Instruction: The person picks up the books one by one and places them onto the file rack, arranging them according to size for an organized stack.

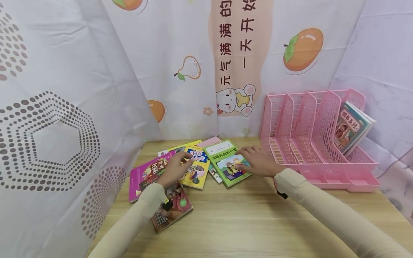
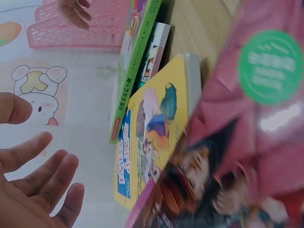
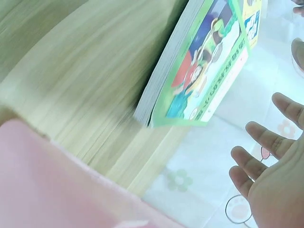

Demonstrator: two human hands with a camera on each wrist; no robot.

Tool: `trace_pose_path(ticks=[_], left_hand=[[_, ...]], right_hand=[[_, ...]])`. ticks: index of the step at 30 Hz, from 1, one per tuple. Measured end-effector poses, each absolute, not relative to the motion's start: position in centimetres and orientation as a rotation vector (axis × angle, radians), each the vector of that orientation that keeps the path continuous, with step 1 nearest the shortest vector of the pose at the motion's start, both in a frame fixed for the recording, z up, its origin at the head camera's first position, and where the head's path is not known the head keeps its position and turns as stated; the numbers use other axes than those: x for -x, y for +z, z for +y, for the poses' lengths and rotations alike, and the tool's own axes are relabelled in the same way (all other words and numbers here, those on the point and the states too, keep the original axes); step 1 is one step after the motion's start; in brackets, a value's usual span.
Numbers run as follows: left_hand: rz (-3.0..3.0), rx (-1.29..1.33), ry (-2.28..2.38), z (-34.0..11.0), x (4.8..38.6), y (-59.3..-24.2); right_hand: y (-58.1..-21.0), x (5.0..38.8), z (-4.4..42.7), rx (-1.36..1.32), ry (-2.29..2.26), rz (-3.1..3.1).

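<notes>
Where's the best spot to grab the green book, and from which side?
Probably pinch the green book at its lower right corner, with the right hand coming from the right, thumb on the cover. That corner points toward bare table, while a yellow book sits close on its left. Its thick page edge should offer purchase.

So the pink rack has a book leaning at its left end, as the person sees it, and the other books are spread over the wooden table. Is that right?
Not quite: the head view shows that book leaning at the right end of the pink rack. The other books are indeed spread over the wooden table.
</notes>
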State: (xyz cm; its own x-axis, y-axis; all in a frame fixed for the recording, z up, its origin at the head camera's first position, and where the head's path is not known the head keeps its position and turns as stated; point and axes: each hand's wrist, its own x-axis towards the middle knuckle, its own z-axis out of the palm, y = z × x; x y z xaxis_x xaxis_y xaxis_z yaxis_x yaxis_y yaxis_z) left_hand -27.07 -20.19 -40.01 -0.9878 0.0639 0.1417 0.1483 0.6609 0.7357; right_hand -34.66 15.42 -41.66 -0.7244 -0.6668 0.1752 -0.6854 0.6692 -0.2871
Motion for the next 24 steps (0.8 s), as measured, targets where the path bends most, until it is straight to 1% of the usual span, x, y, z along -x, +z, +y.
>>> trace_pose_path(ticks=[6, 17, 24], left_hand=[[-2.766, 0.206, -1.174, -21.8, 26.1, -40.3], [-2.778, 0.13, -1.167, -25.0, 23.6, -41.2], [-2.809, 0.01, -1.131, -26.5, 22.6, -40.7]], right_hand=[[-42.2, 34.5, 14.5, -1.168, 0.491, -2.807], [-42.4, 34.3, 13.7, -1.196, 0.527, -2.855], [-42.9, 34.6, 13.9, -1.197, 0.507, -2.849]])
